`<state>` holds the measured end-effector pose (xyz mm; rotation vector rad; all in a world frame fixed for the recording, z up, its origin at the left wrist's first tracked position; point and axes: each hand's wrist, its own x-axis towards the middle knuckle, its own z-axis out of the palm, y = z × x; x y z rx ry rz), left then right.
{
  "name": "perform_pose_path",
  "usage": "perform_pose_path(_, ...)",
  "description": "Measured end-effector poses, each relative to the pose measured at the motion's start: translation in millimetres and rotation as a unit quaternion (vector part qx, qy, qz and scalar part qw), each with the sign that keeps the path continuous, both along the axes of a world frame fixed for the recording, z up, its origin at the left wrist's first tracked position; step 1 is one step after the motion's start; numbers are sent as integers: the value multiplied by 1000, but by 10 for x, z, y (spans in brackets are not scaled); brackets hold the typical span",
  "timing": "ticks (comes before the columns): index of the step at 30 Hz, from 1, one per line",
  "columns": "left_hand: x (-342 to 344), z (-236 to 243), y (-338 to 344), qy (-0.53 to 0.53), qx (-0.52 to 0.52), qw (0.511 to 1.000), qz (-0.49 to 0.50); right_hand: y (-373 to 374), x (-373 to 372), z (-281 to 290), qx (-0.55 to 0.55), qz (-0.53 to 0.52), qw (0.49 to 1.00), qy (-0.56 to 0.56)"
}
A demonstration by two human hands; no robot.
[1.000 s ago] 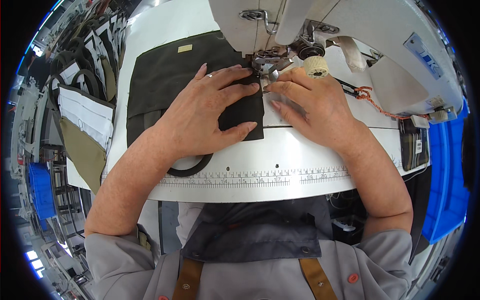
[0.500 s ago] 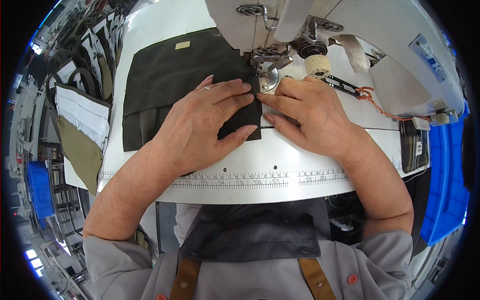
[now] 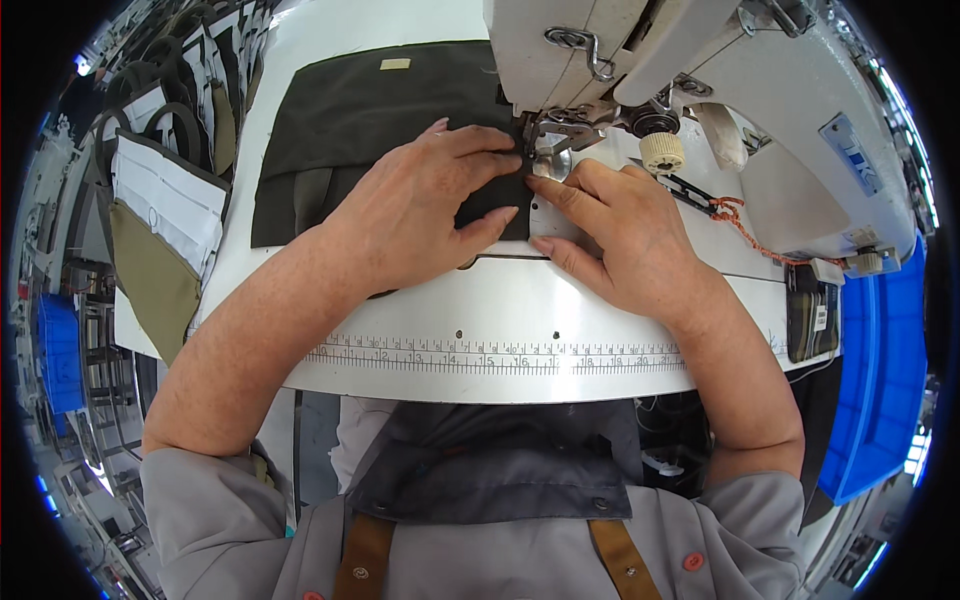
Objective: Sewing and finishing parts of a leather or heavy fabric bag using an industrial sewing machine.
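Observation:
A dark olive fabric piece [image 3: 400,110] with a small pale label [image 3: 395,64] lies flat on the white sewing table. Its right edge runs under the presser foot [image 3: 532,135] of a sewing machine [image 3: 575,85]. My left hand [image 3: 420,195] rests flat on the fabric, fingers stretched toward the foot and thumb spread nearer me. Beside the fabric's right edge is my right hand [image 3: 625,230]; its index fingertip touches that edge just in front of the foot. The right thumb is held apart, lower down, and the other fingers are bent.
A printed ruler [image 3: 490,358] runs along the table's front edge. Fabric pieces with white and olive panels [image 3: 165,210] hang at the left. A black tool with an orange cord [image 3: 725,207] lies beside the machine. At the right are a plaid pouch [image 3: 813,315] and a blue bin [image 3: 875,360].
The fabric has slid away from me along the presser foot, its near edge now farther from the ruler. My left hand has moved slightly farther with it. The whole view has shifted a little.

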<state>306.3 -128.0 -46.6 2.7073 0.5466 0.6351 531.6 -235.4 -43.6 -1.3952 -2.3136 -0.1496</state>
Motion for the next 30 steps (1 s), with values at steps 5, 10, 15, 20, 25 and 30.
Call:
perform_pose_path(5, 99, -35, 153, -36, 47, 998, 2, 10, 12, 5, -4, -16, 1000, 12)
perform_pose_path(10, 104, 58, 266, 1, -16, 1000, 11, 28, 51, -23, 3, -1, 999, 36)
perform_pose_path(15, 87, 16, 285, 9, -9, 1000, 14, 47, 106, -63, -5, -1, 998, 65)
perform_pose_path(20, -9, -4, 133, 11, 45, 999, 22, 60, 137, -69, -12, -8, 996, 90)
perform_pose_path(25, -294, 34, -576, 65, -21, 998, -5, 114, 203, -108, 14, 1, 995, 100)
perform_pose_path(30, -575, 360, -1267, 117, -85, 989, -41, 120, 220, -97, 17, 6, 994, 107)
